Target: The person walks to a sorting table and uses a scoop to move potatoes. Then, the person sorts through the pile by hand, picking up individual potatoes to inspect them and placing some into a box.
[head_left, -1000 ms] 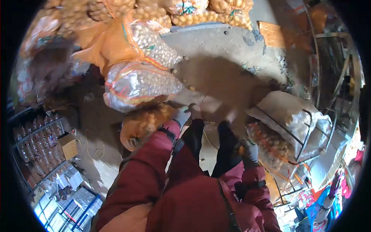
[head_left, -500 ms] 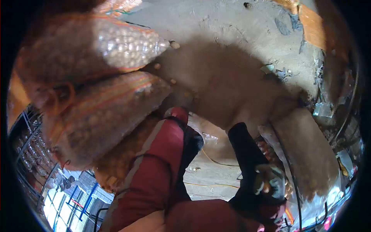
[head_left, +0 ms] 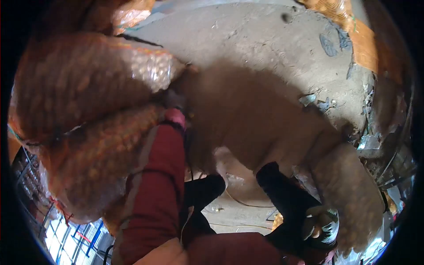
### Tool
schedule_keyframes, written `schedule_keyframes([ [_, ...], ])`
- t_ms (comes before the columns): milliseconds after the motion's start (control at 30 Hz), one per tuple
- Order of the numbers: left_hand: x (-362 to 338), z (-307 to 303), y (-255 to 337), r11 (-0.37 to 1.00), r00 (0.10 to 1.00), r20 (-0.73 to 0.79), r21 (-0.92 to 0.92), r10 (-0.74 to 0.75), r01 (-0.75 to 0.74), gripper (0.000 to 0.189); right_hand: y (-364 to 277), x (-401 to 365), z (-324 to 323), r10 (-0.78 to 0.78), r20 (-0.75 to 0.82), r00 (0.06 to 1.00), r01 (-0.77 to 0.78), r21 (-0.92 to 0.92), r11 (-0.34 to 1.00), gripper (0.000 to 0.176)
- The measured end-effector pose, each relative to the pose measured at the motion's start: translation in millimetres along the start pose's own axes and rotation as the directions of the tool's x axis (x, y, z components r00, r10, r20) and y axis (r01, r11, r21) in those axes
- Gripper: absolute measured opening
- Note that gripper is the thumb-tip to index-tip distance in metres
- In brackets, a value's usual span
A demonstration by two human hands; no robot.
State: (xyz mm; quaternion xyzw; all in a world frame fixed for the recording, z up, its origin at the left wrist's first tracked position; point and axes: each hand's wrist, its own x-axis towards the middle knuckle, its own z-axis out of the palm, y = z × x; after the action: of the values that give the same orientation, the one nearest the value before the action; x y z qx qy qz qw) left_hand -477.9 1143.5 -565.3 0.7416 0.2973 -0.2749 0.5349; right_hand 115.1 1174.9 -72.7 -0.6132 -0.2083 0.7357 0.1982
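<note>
My left hand (head_left: 175, 100), dark and blurred past the pink cuff of a red sleeve, reaches to the near ends of two filled mesh sacks; its fingers cannot be made out. The upper sack (head_left: 75, 84) shows round lumps and a shiny, sunlit end. Below it lies a second orange-brown mesh sack (head_left: 101, 154), beside my left sleeve. Low on the right, my right hand (head_left: 321, 226) is in a pale, dark-patched glove, its fingers curled by my dark-clad leg; what they hold, if anything, is unclear.
Dusty ground (head_left: 247, 39) lies ahead under a large shadow. Another filled sack (head_left: 349, 194) is at the right, by my right hand. Scraps of clear material (head_left: 307, 100) and orange mesh (head_left: 365, 46) lie farther right. A thin yellow cord crosses the floor between my legs.
My left arm has moved left, toward the ends of the two sacks. My right hand appears slightly lower and farther right, and the whole view has shifted.
</note>
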Motion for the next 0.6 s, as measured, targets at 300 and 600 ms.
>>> schedule_keyframes([
  [300, 50.1, -157.5, 55.4, 0.687, 0.344, -0.607, -0.523, -0.716, 0.505, 0.031, -12.4, -4.2, -5.3, -0.029, -0.025, 0.999, 0.027, -0.062, 0.998, 0.064],
  [600, 61.6, -175.8, 107.1, 0.68, 0.462, -0.583, -0.73, -0.669, 0.063, 0.029, -40.7, 8.1, 11.5, 0.05, 0.107, 0.993, -0.055, 0.04, 0.998, 0.057],
])
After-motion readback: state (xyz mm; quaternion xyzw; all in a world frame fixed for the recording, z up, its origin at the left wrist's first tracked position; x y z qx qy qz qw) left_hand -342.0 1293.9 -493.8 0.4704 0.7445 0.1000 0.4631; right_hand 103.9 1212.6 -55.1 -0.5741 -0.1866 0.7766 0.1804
